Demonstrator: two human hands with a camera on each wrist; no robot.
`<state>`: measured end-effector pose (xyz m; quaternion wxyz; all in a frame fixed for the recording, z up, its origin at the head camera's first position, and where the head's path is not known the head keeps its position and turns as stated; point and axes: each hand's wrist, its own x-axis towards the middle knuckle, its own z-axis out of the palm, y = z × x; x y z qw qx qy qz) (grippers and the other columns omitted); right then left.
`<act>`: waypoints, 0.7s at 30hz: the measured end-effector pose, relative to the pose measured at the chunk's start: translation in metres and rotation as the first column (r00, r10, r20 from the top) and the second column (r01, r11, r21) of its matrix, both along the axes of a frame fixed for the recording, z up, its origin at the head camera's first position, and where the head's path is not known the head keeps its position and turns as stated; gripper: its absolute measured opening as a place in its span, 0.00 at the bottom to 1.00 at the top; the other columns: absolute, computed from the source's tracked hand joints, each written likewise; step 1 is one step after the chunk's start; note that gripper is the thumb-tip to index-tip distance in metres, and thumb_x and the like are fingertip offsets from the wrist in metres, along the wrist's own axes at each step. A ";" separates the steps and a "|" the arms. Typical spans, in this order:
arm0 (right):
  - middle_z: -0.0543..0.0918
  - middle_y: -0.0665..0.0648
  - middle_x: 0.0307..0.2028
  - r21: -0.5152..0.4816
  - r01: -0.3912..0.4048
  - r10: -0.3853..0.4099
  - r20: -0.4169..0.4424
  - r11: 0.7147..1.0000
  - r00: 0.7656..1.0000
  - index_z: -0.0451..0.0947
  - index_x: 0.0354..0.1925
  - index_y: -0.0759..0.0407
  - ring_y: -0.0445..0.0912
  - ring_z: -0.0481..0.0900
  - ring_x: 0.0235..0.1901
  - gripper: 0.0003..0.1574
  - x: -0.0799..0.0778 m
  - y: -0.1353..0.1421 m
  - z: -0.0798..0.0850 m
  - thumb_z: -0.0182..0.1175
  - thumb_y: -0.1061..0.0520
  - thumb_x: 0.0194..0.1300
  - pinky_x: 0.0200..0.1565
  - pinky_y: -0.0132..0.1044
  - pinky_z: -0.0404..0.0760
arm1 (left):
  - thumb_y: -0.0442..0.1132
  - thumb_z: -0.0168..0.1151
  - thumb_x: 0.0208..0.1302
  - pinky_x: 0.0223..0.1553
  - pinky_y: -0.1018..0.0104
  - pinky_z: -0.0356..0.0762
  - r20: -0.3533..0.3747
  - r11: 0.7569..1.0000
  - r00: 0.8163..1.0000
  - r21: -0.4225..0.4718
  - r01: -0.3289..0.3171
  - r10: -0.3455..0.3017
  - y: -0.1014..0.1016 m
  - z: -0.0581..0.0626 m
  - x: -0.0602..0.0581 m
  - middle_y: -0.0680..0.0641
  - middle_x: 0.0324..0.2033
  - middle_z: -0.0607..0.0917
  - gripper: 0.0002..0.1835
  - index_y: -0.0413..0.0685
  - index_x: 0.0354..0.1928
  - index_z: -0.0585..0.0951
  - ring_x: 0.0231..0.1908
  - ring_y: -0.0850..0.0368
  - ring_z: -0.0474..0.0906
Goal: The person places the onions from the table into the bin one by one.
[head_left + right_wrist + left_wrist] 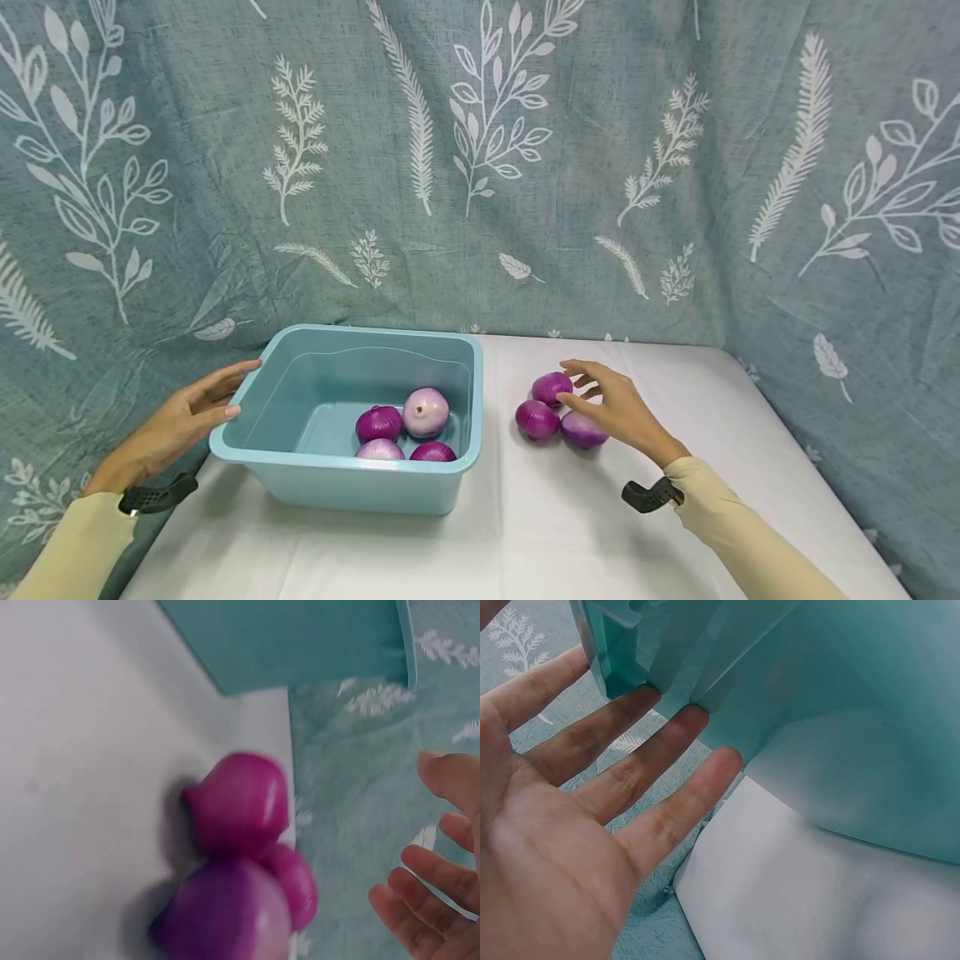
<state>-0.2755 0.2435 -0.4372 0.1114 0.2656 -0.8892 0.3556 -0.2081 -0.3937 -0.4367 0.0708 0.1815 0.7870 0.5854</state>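
Observation:
My left hand (176, 421) is at the left rim of a light blue plastic basin (360, 483). In the left wrist view its fingers (679, 802) lie fairly straight, tips against the outer wall. Several purple onions sit inside the basin, among them a pale one (426, 413) and a darker one (378, 424); the front wall partly hides two. My right hand (611, 408) hovers over three red onions to the basin's right, fingers spread and holding nothing. Those are a back onion (551, 388), a front-left onion (537, 420) and a right onion (583, 430) partly covered by the hand.
The basin and loose onions stand on a white-covered table (555, 533). Behind and beside it hangs a grey-green cloth (525, 275) with white leaf prints. A black band (651, 495) is on the right wrist, another band (157, 495) on the left.

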 end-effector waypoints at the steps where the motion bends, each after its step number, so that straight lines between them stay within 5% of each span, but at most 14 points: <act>1: 0.83 0.56 0.56 0.008 0.011 -0.011 -0.002 1.000 1.000 0.76 0.67 0.54 0.51 0.84 0.48 0.34 0.002 0.006 -0.002 0.73 0.50 0.66 0.48 0.45 0.86 | 0.32 0.49 0.81 0.56 0.82 0.68 0.000 1.000 1.000 -0.001 -0.001 0.001 0.000 0.000 0.000 0.51 0.81 0.50 0.34 0.56 0.83 0.53 0.68 0.80 0.54; 21: 0.81 0.62 0.59 0.070 0.120 -0.121 0.013 0.990 0.993 0.75 0.67 0.59 0.58 0.82 0.50 0.39 0.022 0.063 -0.041 0.76 0.52 0.62 0.48 0.47 0.86 | 0.34 0.50 0.81 0.55 0.80 0.70 0.018 0.999 1.000 -0.032 -0.020 0.021 0.001 0.002 0.002 0.46 0.81 0.49 0.34 0.60 0.83 0.54 0.69 0.75 0.54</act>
